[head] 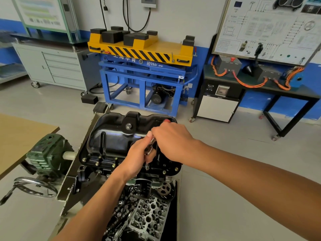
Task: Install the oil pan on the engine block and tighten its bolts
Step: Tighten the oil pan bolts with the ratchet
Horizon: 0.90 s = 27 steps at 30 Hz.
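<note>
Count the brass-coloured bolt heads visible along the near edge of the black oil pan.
4 brass-coloured bolt heads: three in a row at the left, one near the right corner. The left hand and right hand may hide more.

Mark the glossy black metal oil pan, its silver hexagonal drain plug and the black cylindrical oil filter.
Black oil pan (111, 136): head view, bare top face.
Silver drain plug (128, 126): head view, hex head.
Black oil filter (143, 187): head view, printed side wall.

Bare floor right of the oil pan — handwheel crowds left
</note>
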Each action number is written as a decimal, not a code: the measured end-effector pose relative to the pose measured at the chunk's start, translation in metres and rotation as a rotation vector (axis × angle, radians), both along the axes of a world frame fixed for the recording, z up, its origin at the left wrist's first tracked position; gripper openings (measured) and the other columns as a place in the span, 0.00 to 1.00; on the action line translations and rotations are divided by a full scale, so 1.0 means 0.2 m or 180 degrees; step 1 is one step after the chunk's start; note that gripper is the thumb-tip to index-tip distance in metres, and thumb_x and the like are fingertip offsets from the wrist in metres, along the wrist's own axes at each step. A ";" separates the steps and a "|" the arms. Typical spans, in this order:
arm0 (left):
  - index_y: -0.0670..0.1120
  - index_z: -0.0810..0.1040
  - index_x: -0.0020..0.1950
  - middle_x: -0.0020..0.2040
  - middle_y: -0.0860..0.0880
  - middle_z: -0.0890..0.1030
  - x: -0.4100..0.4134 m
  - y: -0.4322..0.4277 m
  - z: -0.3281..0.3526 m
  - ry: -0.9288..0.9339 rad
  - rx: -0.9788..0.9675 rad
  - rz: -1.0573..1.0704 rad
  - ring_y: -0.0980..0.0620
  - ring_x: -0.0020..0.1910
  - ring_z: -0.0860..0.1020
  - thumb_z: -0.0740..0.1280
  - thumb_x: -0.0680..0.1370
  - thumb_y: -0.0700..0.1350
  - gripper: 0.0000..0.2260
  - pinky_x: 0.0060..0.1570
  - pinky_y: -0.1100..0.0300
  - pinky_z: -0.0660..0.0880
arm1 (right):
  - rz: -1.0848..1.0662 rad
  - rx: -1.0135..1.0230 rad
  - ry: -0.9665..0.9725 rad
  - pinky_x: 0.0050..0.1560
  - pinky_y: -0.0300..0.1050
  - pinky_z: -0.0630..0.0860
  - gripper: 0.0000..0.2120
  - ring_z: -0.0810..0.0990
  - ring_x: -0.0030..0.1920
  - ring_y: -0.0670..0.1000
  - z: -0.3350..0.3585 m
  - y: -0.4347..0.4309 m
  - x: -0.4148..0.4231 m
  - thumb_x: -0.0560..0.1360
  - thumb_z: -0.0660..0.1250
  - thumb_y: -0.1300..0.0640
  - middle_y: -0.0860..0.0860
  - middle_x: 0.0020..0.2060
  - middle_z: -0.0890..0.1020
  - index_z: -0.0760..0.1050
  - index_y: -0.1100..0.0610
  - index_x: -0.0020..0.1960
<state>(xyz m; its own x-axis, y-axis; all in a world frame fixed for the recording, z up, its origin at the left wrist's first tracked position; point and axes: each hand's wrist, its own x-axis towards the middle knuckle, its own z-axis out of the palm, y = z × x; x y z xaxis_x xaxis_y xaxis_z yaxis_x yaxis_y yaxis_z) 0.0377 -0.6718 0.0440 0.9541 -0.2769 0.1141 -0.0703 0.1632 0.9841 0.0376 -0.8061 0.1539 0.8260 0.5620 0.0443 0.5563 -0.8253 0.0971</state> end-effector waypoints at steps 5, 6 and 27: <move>0.59 0.82 0.47 0.26 0.54 0.68 -0.01 0.01 0.02 -0.0050 -0.0506 -0.0017 0.55 0.23 0.57 0.50 0.83 0.62 0.22 0.29 0.53 0.52 | 0.0388 0.0350 0.0500 0.38 0.51 0.73 0.16 0.75 0.45 0.53 -0.01 0.05 0.08 0.74 0.64 0.67 0.47 0.43 0.70 0.75 0.49 0.55; 0.57 0.82 0.49 0.29 0.53 0.72 -0.01 0.01 0.03 -0.0039 -0.0574 0.0008 0.56 0.22 0.57 0.51 0.83 0.61 0.21 0.28 0.55 0.53 | 0.0438 0.0378 0.0571 0.39 0.50 0.73 0.17 0.73 0.44 0.51 -0.01 0.05 0.10 0.75 0.64 0.66 0.45 0.41 0.67 0.76 0.48 0.57; 0.35 0.80 0.46 0.39 0.40 0.77 0.00 -0.05 0.03 0.0115 -0.0169 0.0892 0.47 0.38 0.73 0.60 0.82 0.45 0.15 0.38 0.57 0.71 | 0.0472 0.0705 0.0716 0.32 0.46 0.74 0.22 0.69 0.26 0.45 -0.03 -0.06 -0.17 0.76 0.66 0.47 0.46 0.22 0.70 0.69 0.51 0.25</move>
<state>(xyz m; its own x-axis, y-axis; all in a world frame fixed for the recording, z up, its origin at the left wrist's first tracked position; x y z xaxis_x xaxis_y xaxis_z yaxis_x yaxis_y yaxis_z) 0.0386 -0.6825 0.0500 0.9963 0.0035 0.0860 -0.0850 0.1937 0.9774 0.0040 -0.8189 0.1482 0.7389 0.6738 0.0048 0.6590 -0.7211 -0.2141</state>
